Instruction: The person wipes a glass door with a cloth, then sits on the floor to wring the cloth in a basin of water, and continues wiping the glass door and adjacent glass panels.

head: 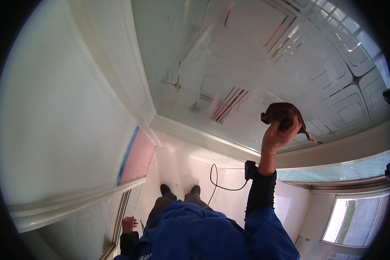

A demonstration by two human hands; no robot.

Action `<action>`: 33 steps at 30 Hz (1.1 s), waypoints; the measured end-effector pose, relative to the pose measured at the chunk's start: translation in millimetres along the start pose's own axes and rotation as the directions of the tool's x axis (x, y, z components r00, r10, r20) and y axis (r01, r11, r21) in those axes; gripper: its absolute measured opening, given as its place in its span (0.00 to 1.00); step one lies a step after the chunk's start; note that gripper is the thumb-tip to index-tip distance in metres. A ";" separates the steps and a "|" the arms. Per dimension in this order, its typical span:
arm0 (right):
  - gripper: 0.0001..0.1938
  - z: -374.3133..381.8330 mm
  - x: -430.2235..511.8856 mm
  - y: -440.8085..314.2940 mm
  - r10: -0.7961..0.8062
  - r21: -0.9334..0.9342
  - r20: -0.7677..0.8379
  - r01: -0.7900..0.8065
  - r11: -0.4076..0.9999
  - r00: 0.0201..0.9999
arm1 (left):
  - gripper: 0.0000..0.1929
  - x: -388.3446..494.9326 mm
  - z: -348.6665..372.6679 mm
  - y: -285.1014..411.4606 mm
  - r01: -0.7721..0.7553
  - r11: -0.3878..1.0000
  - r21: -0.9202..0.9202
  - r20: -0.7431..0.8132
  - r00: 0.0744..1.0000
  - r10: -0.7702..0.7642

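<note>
My right hand (pixel 281 132) grips a dark brown cloth (pixel 281 112), bunched under the fingers. The cloth lies against a large glass panel (pixel 243 68) with line patterns of squares and stripes, and one end of it hangs down to the right. A small black box (pixel 250 169) sits at my right wrist, with a black cable (pixel 229 188) looping from it toward my body. Low on the left, my left hand (pixel 129 224) hangs beside my body with its fingers loosely bent and slightly apart. Nothing shows in it.
A pale frame rail (pixel 208 138) borders the glass panel below. To the left stands a white door-like panel (pixel 58 113), with a pink section (pixel 138 156) edged in blue beside it. My shoes (pixel 195 189) are on a light floor (pixel 178 169). A window (pixel 354 219) is at the lower right.
</note>
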State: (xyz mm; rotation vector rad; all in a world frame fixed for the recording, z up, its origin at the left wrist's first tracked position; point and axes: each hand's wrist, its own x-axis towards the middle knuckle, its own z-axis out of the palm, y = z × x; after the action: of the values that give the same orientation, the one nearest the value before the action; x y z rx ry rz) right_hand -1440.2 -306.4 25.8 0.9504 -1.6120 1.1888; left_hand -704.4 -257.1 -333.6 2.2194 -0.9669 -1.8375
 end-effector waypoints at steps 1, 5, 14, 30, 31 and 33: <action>0.23 13.6 -6.7 -6.1 -0.069 -0.068 0.107 0.077 0.995 0.992 | 0.14 -3.3 -0.8 1.1 -0.029 0.999 0.014 -0.017 0.999 0.029; 0.18 38.1 -47.8 -24.4 -0.250 0.048 0.401 0.252 0.967 0.881 | 0.15 -21.5 7.3 16.4 -0.075 0.997 0.006 -0.087 0.993 0.075; 0.23 45.1 -12.0 -56.8 0.031 0.027 0.298 -0.040 0.999 0.954 | 0.16 -60.3 11.2 -0.5 0.003 0.997 -0.074 -0.115 0.993 -0.012; 0.21 58.6 -3.7 -51.8 -0.004 -0.065 0.113 0.012 0.998 0.994 | 0.16 -71.9 0.8 -28.3 0.026 0.997 -0.075 -0.142 0.989 -0.037; 0.21 63.0 -9.5 -53.2 -0.060 -0.012 0.114 0.062 0.998 0.992 | 0.16 -71.0 0.8 -26.7 0.019 0.996 -0.090 -0.137 0.990 -0.031; 0.20 70.9 -17.8 -53.7 -0.262 0.000 0.212 0.268 0.963 0.942 | 0.16 -67.5 1.1 -22.2 0.029 0.997 -0.070 -0.134 0.990 -0.038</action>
State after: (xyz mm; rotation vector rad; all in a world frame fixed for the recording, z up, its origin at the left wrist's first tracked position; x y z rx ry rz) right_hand -1399.9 -386.9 14.1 1.2660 -1.5983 0.9014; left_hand -701.1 -203.7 -286.9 2.2976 -0.8353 -1.6810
